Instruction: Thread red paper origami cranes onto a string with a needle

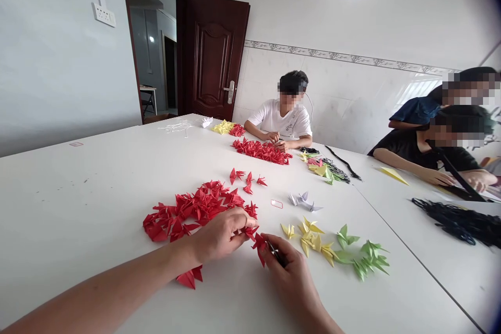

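a small red folded paper bird (pixel 258 242) sits low in the middle of the white table (pixel 78 193), held between the person's two hands. the left hand (pixel 221 235) pinches the bird's top with its fingertips pressed together. the right hand (pixel 291 271) is curled and pinches a thin dark stick (pixel 276 254), whose tip touches the bird.

at 10 o'clock from the bird, just beside the left hand, lies a big heap of red paper birds (pixel 191 209). one more red bird (pixel 190 276) lies at 8 o'clock, by the left wrist. at 3 o'clock is a row of yellow paper birds (pixel 311 237), and past them a bunch of green paper birds (pixel 368 261). a few pale grey paper birds (pixel 303 200) lie at 1 o'clock.

far off at 12 o'clock is another long pile of red birds (pixel 262 150), with a person in a white shirt (pixel 287 120) sitting behind it. at 2 o'clock two more people lean over the table, near a heap of black cords (pixel 462 222). a dark brown door (pixel 213 57) stands open at 11 o'clock.
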Available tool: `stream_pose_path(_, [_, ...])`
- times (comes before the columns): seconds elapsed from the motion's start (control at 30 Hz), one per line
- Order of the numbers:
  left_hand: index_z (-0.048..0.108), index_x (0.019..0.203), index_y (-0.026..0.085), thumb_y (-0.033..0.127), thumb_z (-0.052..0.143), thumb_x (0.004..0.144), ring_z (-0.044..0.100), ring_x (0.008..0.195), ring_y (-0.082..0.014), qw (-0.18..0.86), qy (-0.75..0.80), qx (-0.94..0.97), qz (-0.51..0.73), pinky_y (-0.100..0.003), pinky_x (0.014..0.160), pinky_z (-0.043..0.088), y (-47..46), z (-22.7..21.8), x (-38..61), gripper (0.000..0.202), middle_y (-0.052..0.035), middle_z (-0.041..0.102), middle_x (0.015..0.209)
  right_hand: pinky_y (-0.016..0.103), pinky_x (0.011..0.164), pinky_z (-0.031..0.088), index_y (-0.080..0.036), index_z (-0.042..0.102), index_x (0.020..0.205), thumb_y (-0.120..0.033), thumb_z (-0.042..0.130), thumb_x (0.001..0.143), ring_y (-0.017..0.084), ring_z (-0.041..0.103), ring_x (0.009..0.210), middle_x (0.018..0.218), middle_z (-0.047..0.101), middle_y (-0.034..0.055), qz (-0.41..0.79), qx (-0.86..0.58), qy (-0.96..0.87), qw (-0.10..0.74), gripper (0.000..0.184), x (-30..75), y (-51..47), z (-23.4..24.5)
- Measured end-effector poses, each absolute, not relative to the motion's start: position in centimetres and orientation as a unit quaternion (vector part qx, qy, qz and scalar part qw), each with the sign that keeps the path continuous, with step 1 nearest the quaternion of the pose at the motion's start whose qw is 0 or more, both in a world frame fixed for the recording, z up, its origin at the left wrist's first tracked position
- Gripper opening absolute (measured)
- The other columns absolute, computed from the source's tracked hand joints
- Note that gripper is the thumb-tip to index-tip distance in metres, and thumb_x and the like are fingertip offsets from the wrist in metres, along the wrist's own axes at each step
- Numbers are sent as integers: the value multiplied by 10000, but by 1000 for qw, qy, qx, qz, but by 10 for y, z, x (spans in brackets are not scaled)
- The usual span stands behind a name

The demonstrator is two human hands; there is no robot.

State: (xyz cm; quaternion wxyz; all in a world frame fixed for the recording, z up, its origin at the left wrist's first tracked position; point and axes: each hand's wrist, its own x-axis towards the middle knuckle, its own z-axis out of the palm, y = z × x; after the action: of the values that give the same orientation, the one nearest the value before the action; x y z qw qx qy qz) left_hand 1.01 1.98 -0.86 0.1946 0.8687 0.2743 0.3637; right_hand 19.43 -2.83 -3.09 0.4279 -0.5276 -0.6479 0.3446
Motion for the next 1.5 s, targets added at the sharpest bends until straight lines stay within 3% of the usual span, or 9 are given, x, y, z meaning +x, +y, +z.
stream_pose_path(0.33, [558, 988, 216, 52, 474, 764, 550, 685, -100, 221, 319, 850, 357, -216, 602, 480, 20, -6, 8, 290, -24, 566, 919, 242, 628, 482, -146, 647, 989, -437, 561, 779, 178, 601, 695, 795, 671, 70, 361, -511, -648, 434, 369, 192, -30, -28])
stream_pose_path(0.57, [554, 1023, 207, 13, 438, 761, 564, 884, -126, 206, 288, 861, 366, -234, 765, 480, 22, -7, 6, 346, -33, 574, 934, 251, 637, 485, -133, 631, 1041, -506, 550, 760, 190, 609, 702, 777, 666, 71, 329, -535, -660, 412, 474, 196, -29, -31])
stream_pose_path(0.7, [552, 1040, 200, 5, 434, 763, 566, 866, -115, 201, 280, 864, 366, -225, 757, 482, 22, -10, 6, 359, -36, 572, 936, 259, 696, 487, -148, 638, 1015, -506, 512, 785, 213, 622, 804, 871, 683, 85, 331, -526, -659, 423, 444, 196, -29, -31])
stream_pose_path(1.0, [575, 994, 159, 33, 459, 774, 569, 876, -130, 190, 272, 868, 369, -241, 772, 490, 19, -4, 8, 278, -61, 588, 922, 256, 670, 482, -168, 668, 948, -466, 489, 810, 210, 628, 785, 869, 693, 69, 314, -506, -693, 405, 374, 193, -32, -20])
stream_pose_path(1.23, [591, 1004, 159, 78, 512, 743, 591, 814, -149, 182, 304, 871, 341, -250, 692, 514, 21, -5, 7, 285, -74, 616, 925, 288, 682, 490, -157, 681, 887, -505, 576, 718, 236, 639, 774, 825, 705, 74, 309, -545, -649, 432, 401, 192, -29, -32])
stream_pose_path(1.4, [608, 983, 183, 54, 515, 723, 599, 849, -173, 161, 280, 882, 345, -277, 780, 504, 15, 1, 7, 305, -78, 656, 896, 275, 674, 491, -178, 688, 880, -536, 606, 670, 252, 637, 807, 838, 709, 67, 321, -569, -631, 418, 424, 195, -30, -39])
stream_pose_path(1.5, [610, 993, 215, 72, 552, 724, 598, 842, -176, 167, 321, 878, 314, -256, 758, 516, 12, 6, 6, 311, -70, 668, 903, 262, 673, 496, -203, 691, 889, -550, 613, 653, 260, 630, 849, 892, 707, 62, 323, -577, -635, 400, 426, 201, -27, -44])
